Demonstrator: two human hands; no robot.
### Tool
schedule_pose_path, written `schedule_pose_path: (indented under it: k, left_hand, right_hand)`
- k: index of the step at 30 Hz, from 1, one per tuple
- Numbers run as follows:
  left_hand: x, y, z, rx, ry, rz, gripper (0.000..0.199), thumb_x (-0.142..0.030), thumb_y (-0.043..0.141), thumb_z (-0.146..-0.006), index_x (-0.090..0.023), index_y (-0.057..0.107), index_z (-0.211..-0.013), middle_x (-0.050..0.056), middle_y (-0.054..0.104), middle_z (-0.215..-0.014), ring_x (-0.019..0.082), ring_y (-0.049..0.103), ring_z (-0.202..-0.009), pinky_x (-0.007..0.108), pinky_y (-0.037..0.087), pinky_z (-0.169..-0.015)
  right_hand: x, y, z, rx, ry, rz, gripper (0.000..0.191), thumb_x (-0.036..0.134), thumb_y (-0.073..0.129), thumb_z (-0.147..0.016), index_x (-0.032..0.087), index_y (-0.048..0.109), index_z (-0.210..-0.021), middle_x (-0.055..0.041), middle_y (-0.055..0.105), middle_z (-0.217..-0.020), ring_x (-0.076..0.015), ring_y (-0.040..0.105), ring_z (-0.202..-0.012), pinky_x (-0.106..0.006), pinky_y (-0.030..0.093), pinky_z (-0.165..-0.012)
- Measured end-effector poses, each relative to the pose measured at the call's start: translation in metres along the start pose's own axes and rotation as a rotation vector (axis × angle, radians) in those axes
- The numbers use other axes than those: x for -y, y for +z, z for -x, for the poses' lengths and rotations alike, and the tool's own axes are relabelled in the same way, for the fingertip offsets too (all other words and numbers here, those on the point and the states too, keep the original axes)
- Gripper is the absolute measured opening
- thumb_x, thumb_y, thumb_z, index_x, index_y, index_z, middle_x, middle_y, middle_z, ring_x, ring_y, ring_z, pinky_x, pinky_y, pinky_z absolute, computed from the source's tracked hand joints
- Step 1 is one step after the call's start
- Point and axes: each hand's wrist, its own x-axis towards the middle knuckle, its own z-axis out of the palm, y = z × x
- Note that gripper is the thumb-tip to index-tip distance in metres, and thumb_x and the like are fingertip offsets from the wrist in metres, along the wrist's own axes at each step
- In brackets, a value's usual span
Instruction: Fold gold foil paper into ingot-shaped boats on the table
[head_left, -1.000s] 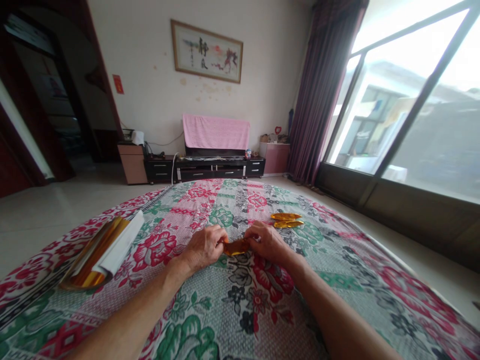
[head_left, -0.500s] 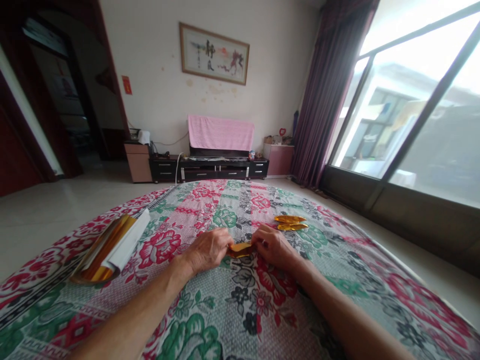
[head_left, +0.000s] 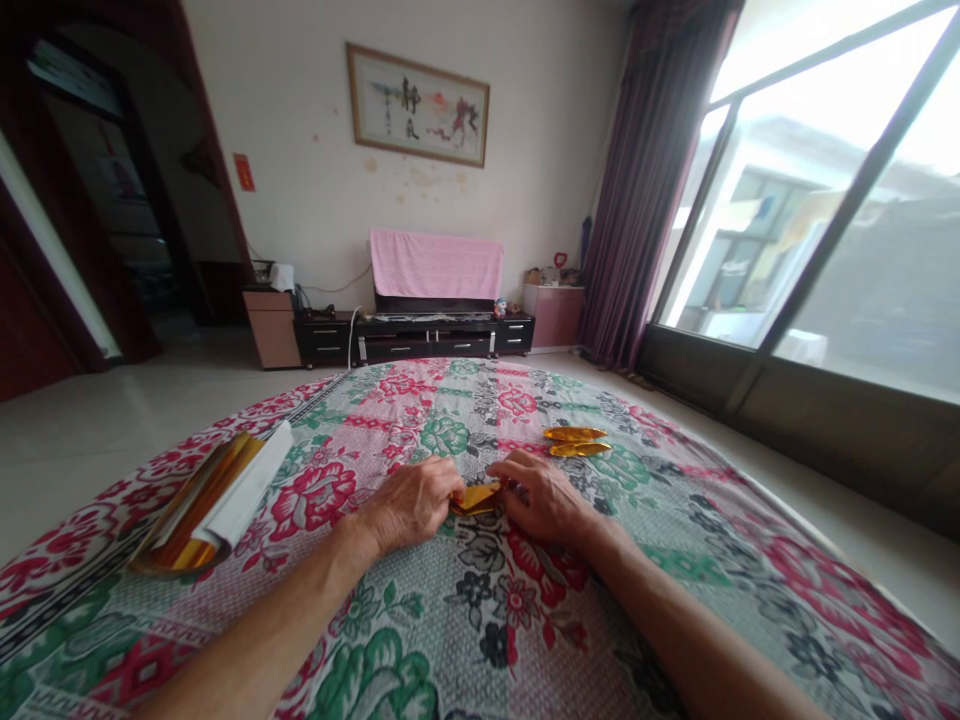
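A small folded piece of gold foil paper [head_left: 478,498] lies low over the patterned cloth between my two hands. My left hand [head_left: 421,500] pinches its left end, fingers closed. At its right end is my right hand [head_left: 541,497], thumb and curled fingers gripping the paper's edge. Two folded gold paper pieces [head_left: 576,442], narrow and pointed at both ends, rest side by side just beyond my right hand. On the left lies a loosely curled stack of gold and white paper sheets [head_left: 214,505].
A floral tablecloth [head_left: 390,640] covers the round table. Past its far edge stand a low black TV cabinet [head_left: 427,340] and a television under a pink cloth [head_left: 437,263]. A purple curtain [head_left: 637,190] and large windows are on the right.
The gold paper's right part now shows a slanted fold where it was a flatter strip. My right hand's fingers have shifted over its right end. The view has turned slightly right.
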Motion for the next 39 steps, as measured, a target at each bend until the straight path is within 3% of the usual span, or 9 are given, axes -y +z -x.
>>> schedule_pose_path:
  k: [19,39]
  left_hand:
    - [-0.0019,-0.0015,0.0001,0.012,0.001,-0.004,0.021,-0.006,0.04,-0.076,-0.018,0.057,-0.079,0.003,0.056,-0.08,0.015,0.049,-0.078,0.028,0.04,-0.072]
    - [-0.002,-0.0038,0.0018,0.03,-0.035,0.034,0.029,-0.004,0.042,-0.064,-0.019,0.059,-0.082,0.003,0.057,-0.081,0.015,0.052,-0.076,0.027,0.042,-0.069]
  right_hand:
    - [0.001,0.0022,0.0023,-0.004,-0.057,0.013,0.023,0.009,0.051,-0.073,0.019,0.066,-0.086,-0.0047,0.058,-0.085,-0.0144,0.054,-0.078,-0.026,0.043,-0.072]
    - [0.0054,-0.0053,0.0054,0.01,-0.041,-0.113,0.02,0.011,0.053,-0.07,0.018,0.066,-0.084,-0.0046,0.058,-0.086,-0.0149,0.054,-0.08,-0.028,0.044,-0.075]
